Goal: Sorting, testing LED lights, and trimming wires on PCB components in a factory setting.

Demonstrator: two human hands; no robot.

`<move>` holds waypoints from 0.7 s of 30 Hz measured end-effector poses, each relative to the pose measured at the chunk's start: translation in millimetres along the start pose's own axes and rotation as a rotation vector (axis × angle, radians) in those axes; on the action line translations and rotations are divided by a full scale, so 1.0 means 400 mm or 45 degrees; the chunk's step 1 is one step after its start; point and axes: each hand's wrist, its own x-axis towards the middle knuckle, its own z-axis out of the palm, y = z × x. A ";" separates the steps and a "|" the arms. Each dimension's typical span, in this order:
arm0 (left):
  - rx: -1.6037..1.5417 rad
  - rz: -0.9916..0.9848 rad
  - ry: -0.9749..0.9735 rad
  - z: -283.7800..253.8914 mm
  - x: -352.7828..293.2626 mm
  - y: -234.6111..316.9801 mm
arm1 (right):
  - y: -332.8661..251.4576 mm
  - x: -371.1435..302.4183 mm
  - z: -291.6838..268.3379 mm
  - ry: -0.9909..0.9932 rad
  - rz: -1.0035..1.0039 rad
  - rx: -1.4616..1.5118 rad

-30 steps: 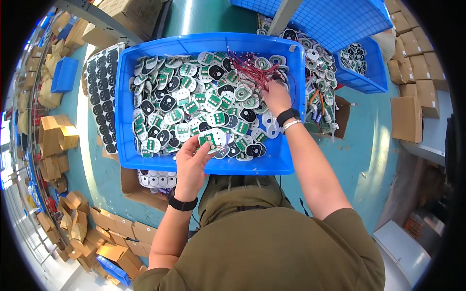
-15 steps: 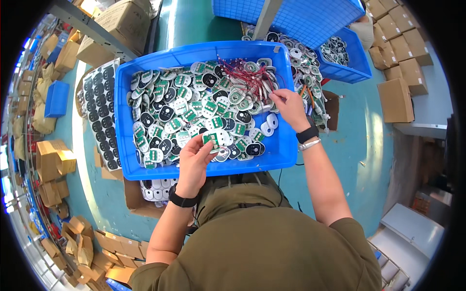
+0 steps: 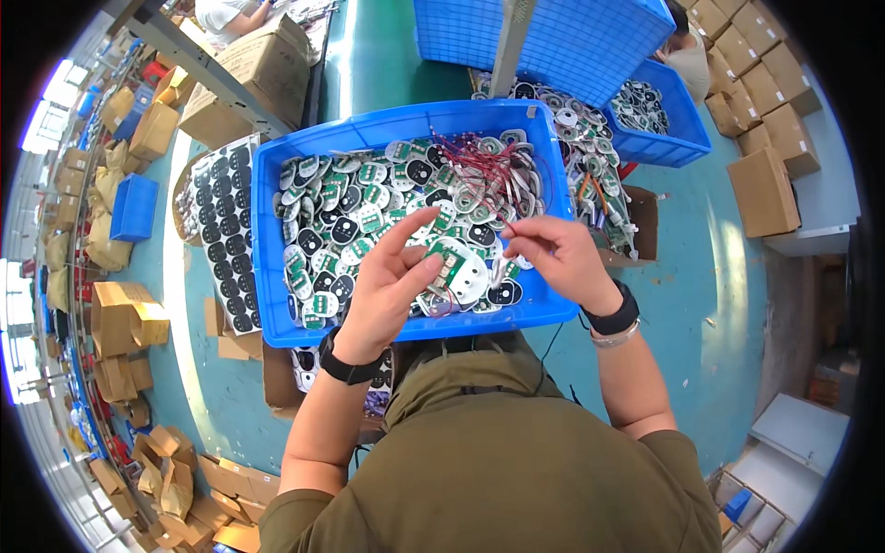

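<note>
The circuit board (image 3: 468,276), white with a green patch, was above the blue bin (image 3: 498,324), toward its near edge, pinched in the left hand's (image 3: 392,288) grip. The right hand (image 3: 567,263) hung over the right edge, fingertips at a thin red wire; whether its grip pressed on it, I could not tell. Tangled red wires (image 3: 477,164) lay toward the far right corner.

Right grip (image 3: 567,263), perhaps a pinch
</note>
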 end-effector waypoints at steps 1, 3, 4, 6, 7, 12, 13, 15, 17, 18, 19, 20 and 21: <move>0.000 0.006 0.005 0.002 0.000 0.005 | -0.005 -0.009 0.008 -0.006 -0.004 -0.001; -0.011 0.017 0.003 0.016 0.002 0.023 | -0.017 -0.023 0.017 -0.040 -0.077 -0.100; 0.056 0.036 0.019 0.023 0.000 0.033 | -0.024 -0.025 0.018 -0.051 -0.118 -0.212; 0.080 0.073 0.028 0.015 -0.003 0.025 | -0.032 -0.033 0.022 -0.065 -0.143 -0.255; 0.106 0.108 0.030 0.011 -0.007 0.019 | -0.034 -0.036 0.024 -0.071 -0.168 -0.298; 0.203 0.217 0.281 0.024 -0.020 0.012 | -0.046 -0.043 0.031 -0.103 -0.207 -0.375; 0.206 0.217 0.287 0.022 -0.022 0.013 | -0.046 -0.044 0.032 -0.105 -0.234 -0.401; 0.267 0.180 0.264 0.017 -0.027 0.014 | -0.049 -0.045 0.032 -0.131 -0.244 -0.443; 0.274 0.189 0.274 0.018 -0.030 0.015 | -0.048 -0.048 0.034 -0.155 -0.253 -0.489; 0.279 0.200 0.280 0.020 -0.031 0.014 | -0.046 -0.049 0.038 -0.151 -0.195 -0.356; 0.279 0.198 0.281 0.021 -0.032 0.011 | -0.046 -0.049 0.043 -0.146 -0.136 -0.224; 0.296 0.196 0.271 0.022 -0.033 0.007 | -0.050 -0.046 0.050 -0.147 -0.135 -0.222; 0.312 0.194 0.260 0.023 -0.034 0.003 | -0.057 -0.040 0.060 -0.169 0.018 0.038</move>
